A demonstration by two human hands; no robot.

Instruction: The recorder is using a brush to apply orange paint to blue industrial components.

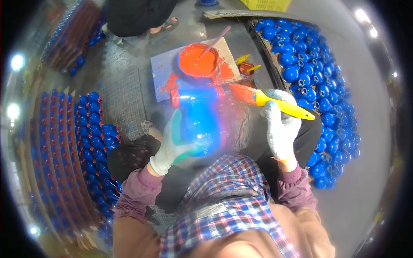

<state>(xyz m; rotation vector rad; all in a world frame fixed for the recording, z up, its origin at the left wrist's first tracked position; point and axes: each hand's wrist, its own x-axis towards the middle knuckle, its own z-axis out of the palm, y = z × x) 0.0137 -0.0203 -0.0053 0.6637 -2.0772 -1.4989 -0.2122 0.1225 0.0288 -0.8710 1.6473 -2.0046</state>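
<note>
In my gloved left hand (171, 149) is a glossy blue valve body (200, 122), held over my lap. Its upper left end has a red rim, and more red shows at its upper right; the right side is blurred. My right hand (282, 127), also gloved, is closed round the yellow handle of a paintbrush (275, 103). The bristles, coated orange-red, point left and sit close to the valve body's upper right end; whether they touch cannot be told. Beyond the valve body stands a bowl of orange-red paint (195, 64), with a stick (219, 38) leaning in it.
Under the bowl lies a paint-smeared board (163, 69). Yellow-handled tools (243, 59) rest beside it. Many blue valve bodies crowd the right (329, 120); stacked rows with red ends (92, 133) line the left. Another person's sandalled foot (165, 26) and a yellow crate (266, 4) are at the far side.
</note>
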